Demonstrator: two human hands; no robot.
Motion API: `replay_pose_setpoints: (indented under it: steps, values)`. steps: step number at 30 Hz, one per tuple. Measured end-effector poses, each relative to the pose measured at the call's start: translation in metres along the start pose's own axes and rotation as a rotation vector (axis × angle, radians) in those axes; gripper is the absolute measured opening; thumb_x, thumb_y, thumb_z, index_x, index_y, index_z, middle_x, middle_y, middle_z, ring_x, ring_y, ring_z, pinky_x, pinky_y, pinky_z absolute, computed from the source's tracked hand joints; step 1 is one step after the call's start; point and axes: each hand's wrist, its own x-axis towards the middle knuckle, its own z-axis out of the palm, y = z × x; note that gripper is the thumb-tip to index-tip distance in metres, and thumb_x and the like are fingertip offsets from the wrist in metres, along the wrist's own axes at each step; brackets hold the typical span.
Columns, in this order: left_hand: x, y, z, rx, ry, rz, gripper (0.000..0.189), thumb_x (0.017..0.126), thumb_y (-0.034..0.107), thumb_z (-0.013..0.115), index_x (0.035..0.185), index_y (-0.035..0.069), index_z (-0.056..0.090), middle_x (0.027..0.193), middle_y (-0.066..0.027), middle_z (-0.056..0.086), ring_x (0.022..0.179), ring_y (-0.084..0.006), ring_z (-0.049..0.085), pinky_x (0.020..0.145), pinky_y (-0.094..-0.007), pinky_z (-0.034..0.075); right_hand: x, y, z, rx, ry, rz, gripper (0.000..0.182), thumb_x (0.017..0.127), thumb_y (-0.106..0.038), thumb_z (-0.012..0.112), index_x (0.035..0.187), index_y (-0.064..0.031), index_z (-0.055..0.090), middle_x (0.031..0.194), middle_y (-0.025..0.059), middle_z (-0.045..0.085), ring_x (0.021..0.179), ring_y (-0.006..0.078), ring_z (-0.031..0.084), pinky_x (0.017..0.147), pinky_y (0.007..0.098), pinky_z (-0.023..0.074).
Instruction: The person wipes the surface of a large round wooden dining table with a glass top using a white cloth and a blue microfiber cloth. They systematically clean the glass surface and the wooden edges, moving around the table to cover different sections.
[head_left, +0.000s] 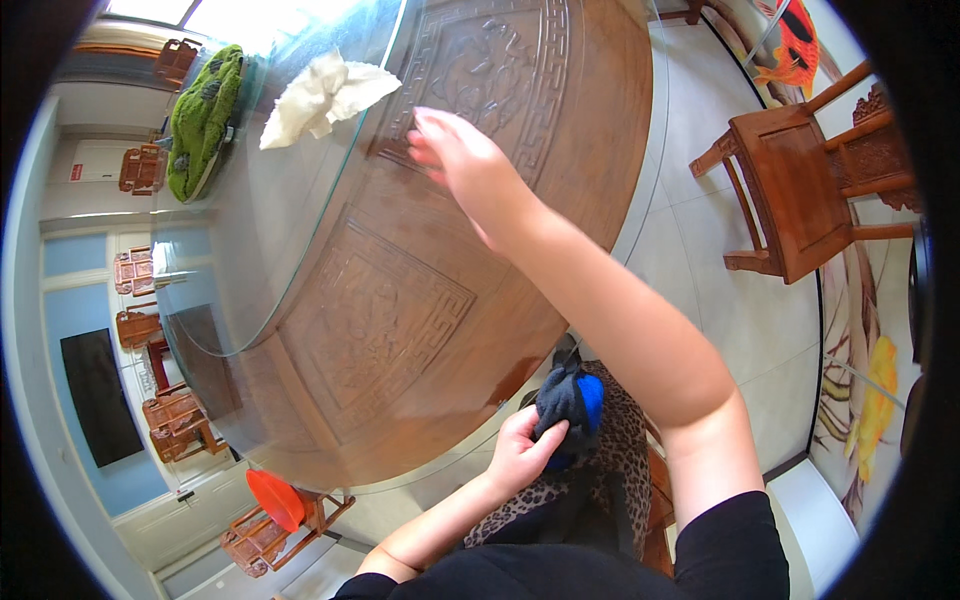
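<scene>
My left hand (525, 450) grips a bunched dark grey and blue cloth (566, 409) above my lap, just off the table's near edge. Stretched forward over the round carved wooden table (525, 292), my right hand (457, 154) has its fingers loosely bent and apart, with nothing seen in them. A crumpled white paper or cloth (326, 101) lies beyond those fingertips, on the raised round glass turntable (262, 195). Whether the right hand touches the tabletop glass is hard to tell.
A green mossy ornament (206, 124) sits farther left on the turntable. A carved wooden chair (795, 180) stands on the tiled floor at right. An orange-red basin (276, 501) rests on a chair at lower left. The tabletop's glass edge (652, 187) overhangs the wood.
</scene>
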Motion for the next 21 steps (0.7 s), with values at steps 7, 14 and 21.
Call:
replay_pose_setpoints:
  steps: [7, 14, 21]
  values:
    - [0.011, 0.016, 0.008, 0.395, -0.067, 0.255, 0.039, 0.077, 0.014, 0.066, 0.109, -0.003, 0.053, 0.09, -0.0093, 0.059, 0.072, -0.0158, 0.056, 0.067, -0.0258, 0.045, -0.193, 0.093, -0.124, -0.495, 0.422, -0.229, 0.043, 0.092, -0.03, 0.045, 0.126, -0.0041, 0.045, 0.125, 0.0109, 0.045, 0.117, 0.0199, 0.041, 0.101, 0.0325, 0.0291]
    - [0.045, 0.029, 0.024, 0.654, -0.344, 0.376, 0.042, 0.07, 0.011, 0.07, 0.106, -0.001, 0.053, 0.089, -0.0137, 0.056, 0.059, -0.0191, 0.051, 0.059, -0.0296, 0.045, -0.244, 0.119, -0.093, 0.853, 0.33, 0.197, 0.076, 0.087, -0.063, 0.031, 0.138, -0.0069, 0.027, 0.125, 0.0077, 0.048, 0.11, 0.0166, 0.049, 0.095, 0.0305, 0.0385]
    - [0.055, 0.064, 0.002, 1.111, -0.046, 0.604, 0.052, 0.064, 0.006, 0.068, 0.113, -0.004, 0.053, 0.104, -0.0166, 0.051, 0.074, -0.0206, 0.054, 0.061, -0.0258, 0.045, -0.239, 0.111, -0.131, 0.655, 0.482, 0.239, 0.043, 0.088, -0.017, 0.05, 0.128, -0.006, 0.038, 0.118, 0.0083, 0.052, 0.107, 0.0169, 0.052, 0.093, 0.0316, 0.0413]
